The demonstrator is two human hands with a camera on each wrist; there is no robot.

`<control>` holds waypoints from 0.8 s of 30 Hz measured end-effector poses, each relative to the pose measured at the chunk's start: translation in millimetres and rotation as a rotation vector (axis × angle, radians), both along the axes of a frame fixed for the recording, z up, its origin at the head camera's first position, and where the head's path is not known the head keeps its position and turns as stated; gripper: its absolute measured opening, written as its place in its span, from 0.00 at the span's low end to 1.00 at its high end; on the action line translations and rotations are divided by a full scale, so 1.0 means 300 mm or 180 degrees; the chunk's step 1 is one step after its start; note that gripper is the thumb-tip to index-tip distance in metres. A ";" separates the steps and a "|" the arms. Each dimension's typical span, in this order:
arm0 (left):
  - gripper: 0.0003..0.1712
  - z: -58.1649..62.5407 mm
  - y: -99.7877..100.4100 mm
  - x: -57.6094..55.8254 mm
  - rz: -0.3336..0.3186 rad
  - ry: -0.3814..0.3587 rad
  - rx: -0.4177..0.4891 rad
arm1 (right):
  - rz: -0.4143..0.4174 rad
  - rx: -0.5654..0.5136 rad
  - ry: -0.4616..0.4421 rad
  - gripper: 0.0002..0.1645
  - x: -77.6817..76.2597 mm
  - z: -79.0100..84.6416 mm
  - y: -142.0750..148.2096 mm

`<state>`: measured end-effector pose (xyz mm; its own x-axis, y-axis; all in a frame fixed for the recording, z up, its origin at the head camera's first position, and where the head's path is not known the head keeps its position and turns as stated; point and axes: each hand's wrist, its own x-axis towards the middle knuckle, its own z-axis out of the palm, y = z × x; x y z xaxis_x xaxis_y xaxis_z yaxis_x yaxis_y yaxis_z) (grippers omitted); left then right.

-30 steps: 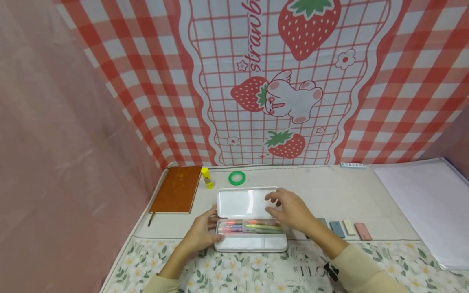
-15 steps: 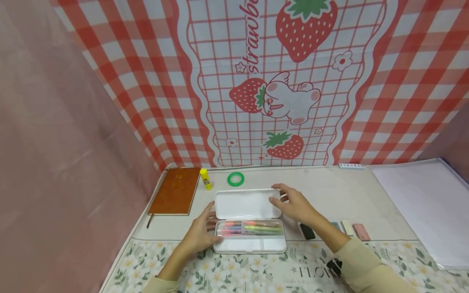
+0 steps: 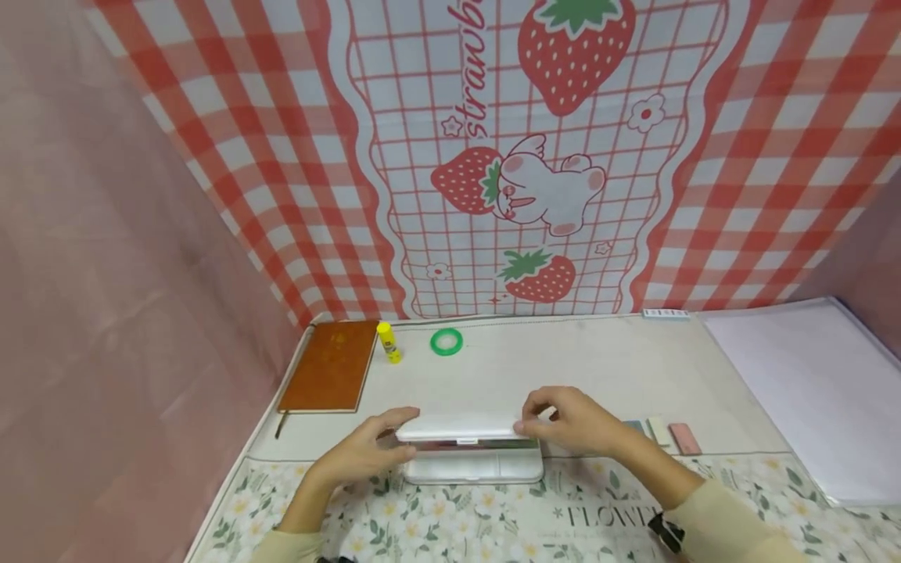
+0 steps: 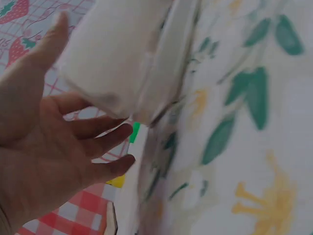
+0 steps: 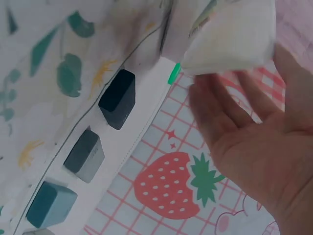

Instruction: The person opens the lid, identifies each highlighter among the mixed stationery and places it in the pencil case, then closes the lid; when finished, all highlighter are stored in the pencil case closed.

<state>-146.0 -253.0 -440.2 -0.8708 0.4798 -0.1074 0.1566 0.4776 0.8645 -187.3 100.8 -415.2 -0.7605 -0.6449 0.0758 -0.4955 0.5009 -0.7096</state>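
Observation:
A white pencil case [image 3: 472, 467] lies on the table in the head view, its lid [image 3: 457, 424] tilted over the base and raised in front. Through the gap shows a dim strip of what lies inside. My right hand [image 3: 573, 422] holds the lid's right end, thumb at the front corner; the right wrist view shows its fingers behind the lid [image 5: 234, 44]. At the left end, my left hand [image 3: 359, 453] has its fingers relaxed, the thumb beside the base and the fingertips at the lid's corner. In the left wrist view these fingers [image 4: 105, 171] are loosely spread.
A brown notebook [image 3: 329, 367], a yellow glue stick [image 3: 389, 344] and a green tape roll [image 3: 446, 342] lie at the back left. Several erasers, including a black one [image 5: 118, 100] and a pink one [image 3: 684, 439], lie right of the case. A white sheet [image 3: 809, 399] covers the far right.
The pencil case lid has swung from lying back fully open to leaning forward over the base, covering the pens. Both hands have come forward with it.

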 end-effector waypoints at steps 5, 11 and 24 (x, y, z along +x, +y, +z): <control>0.32 0.008 0.003 0.013 -0.0041 0.0104 -0.0231 | -0.0101 0.0600 -0.0046 0.44 0.044 -0.010 -0.014; 0.48 -0.004 0.039 0.027 0.0104 0.0417 -0.0836 | -0.0185 0.0881 -0.0039 0.52 0.069 -0.036 -0.044; 0.48 -0.017 0.063 0.041 0.0177 0.0471 -0.0962 | -0.0213 0.1005 0.0169 0.54 0.091 -0.041 -0.072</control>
